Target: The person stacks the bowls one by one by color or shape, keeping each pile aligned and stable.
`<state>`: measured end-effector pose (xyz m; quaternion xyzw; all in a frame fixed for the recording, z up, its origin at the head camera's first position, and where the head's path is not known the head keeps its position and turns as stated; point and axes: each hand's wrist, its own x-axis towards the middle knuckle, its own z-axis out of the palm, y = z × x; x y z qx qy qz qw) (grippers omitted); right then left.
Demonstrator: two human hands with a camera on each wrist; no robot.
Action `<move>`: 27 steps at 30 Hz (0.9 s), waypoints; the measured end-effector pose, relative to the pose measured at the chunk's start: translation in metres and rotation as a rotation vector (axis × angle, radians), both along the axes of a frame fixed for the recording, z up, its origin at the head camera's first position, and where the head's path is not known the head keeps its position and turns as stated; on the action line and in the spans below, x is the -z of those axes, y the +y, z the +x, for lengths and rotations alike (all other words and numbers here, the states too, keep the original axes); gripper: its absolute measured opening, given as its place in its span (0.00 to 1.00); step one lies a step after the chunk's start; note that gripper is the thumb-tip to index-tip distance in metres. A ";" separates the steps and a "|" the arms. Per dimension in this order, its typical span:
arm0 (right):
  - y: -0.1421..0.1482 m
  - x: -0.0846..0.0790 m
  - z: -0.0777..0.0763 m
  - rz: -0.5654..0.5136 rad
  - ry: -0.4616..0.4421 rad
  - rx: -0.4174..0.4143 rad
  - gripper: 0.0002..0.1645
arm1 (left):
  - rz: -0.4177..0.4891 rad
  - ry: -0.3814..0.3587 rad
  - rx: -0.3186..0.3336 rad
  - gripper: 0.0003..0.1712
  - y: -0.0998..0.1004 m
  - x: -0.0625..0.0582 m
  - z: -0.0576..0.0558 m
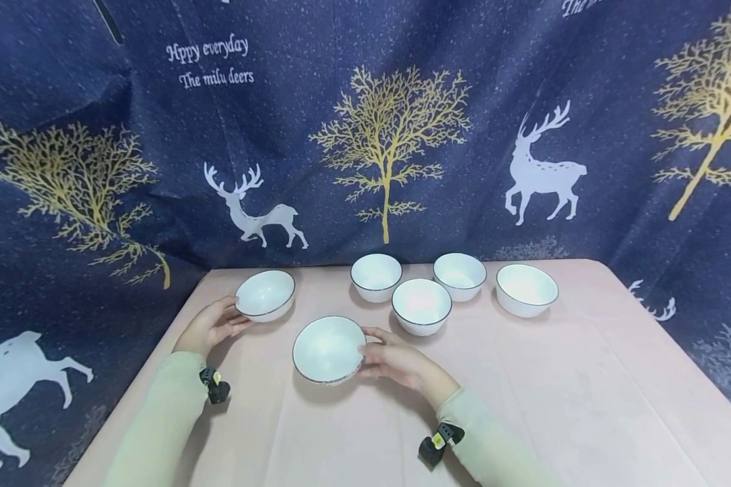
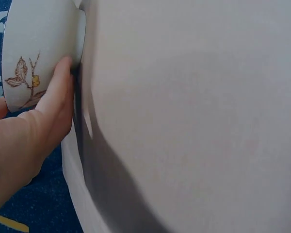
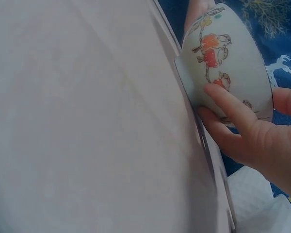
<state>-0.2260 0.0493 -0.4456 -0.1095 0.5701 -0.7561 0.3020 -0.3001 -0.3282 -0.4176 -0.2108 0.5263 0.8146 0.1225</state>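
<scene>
My left hand (image 1: pixel 214 323) grips the near-left side of a white bowl (image 1: pixel 265 295) at the far left of the table. In the left wrist view, its fingers press the bowl's outer wall (image 2: pixel 39 34), beside a brown leaf and yellow flower print, with the thumb near the rim. At the table's middle, my right hand (image 1: pixel 395 358) holds the right edge of another dark-rimmed white bowl (image 1: pixel 328 350), thumb over the rim. In the right wrist view, its fingers (image 3: pixel 228 109) lie along the outer wall of that bowl (image 3: pixel 242 58), which carries red and orange birds. Both bowls face mouth up.
Several more white bowls stand at the back: one (image 1: pixel 376 279) behind the middle, one (image 1: pixel 422 308) nearer, one (image 1: pixel 460 277) beside them and one (image 1: pixel 526 291) farther right. A pink cloth covers the table (image 1: pixel 584 392). Behind it hangs a dark blue curtain (image 1: pixel 353 54) with deer and trees.
</scene>
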 end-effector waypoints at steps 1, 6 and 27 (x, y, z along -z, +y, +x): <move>0.000 0.000 0.000 -0.001 -0.001 0.001 0.37 | 0.008 0.004 0.006 0.40 0.000 0.000 0.000; 0.000 0.001 0.000 0.002 0.003 -0.007 0.36 | 0.047 0.008 0.020 0.39 0.000 0.001 0.002; 0.001 0.002 0.000 0.012 0.005 -0.012 0.36 | -0.167 0.058 -0.011 0.34 0.015 -0.004 0.012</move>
